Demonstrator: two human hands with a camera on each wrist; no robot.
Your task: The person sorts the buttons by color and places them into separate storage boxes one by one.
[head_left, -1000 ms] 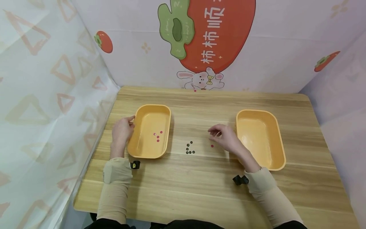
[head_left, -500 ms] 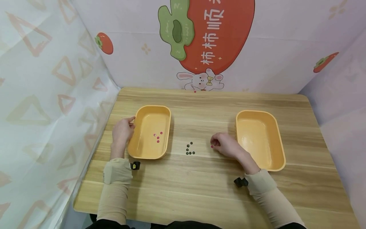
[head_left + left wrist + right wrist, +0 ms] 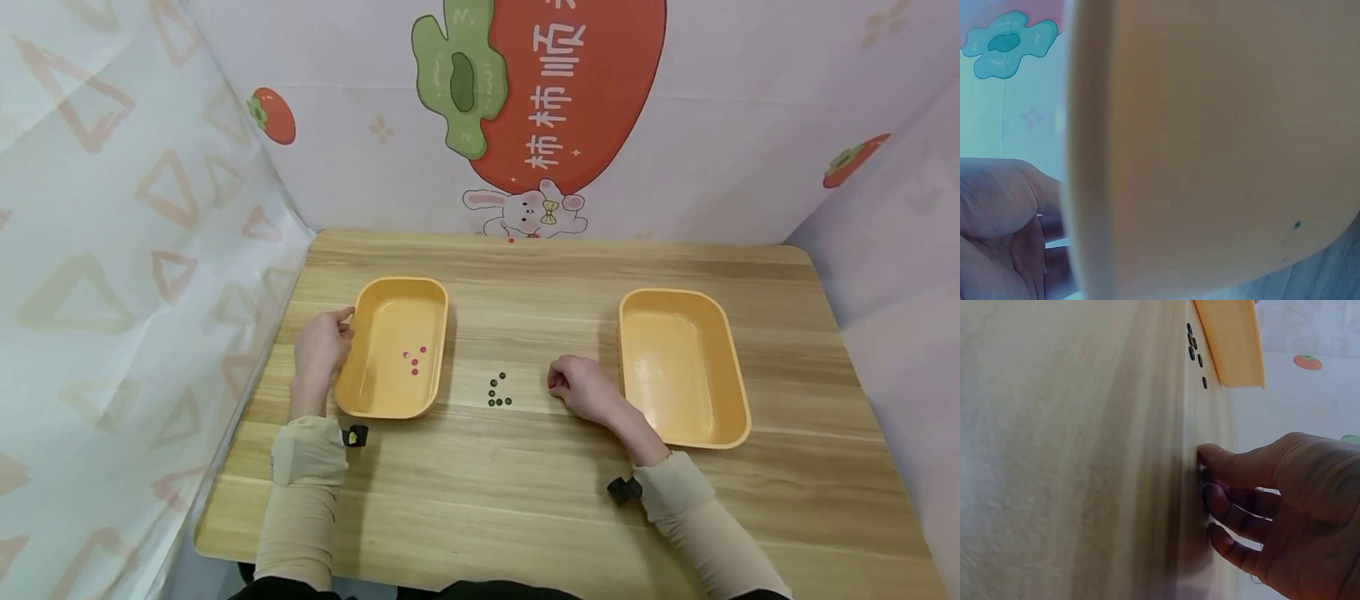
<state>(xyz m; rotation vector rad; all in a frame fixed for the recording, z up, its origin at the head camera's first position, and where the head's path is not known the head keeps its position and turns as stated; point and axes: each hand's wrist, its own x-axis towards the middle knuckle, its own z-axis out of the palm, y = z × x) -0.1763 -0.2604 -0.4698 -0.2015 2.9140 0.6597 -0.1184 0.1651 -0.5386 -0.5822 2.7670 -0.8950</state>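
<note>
— Item one, right hand (image 3: 583,388): state of the fingers?
— Curled; thumb (image 3: 1235,465) and fingertips are held close together, low at the table (image 3: 465,492). Whether anything is pinched there cannot be told, the tips being partly hidden.
— Item two, left hand (image 3: 318,348)?
— Loosely bent, set at the outer side of the left tray (image 3: 390,325), its rim touched by one digit. Whether the wall is gripped cannot be told; in the left wrist view the tips are hidden behind it.
— Contents of that tray?
— Pink-red pieces (image 3: 415,362), small, four counted, scattered on the floor toward the right wall.
— Between tray and right hand?
— Dark pieces (image 3: 492,393), small, round, six counted, laid out on the table in a rough L.
— Past the right hand?
— Right tray (image 3: 675,367), orange-yellow like its fellow.
— Outermost?
— Red spot (image 3: 512,241) at the table's far edge, nature undetermined. Beige sleeves (image 3: 303,533), worn on both arms. Pale backdrop (image 3: 337,167), printed with a large red fruit (image 3: 600,92) and a white rabbit (image 3: 517,212).
</note>
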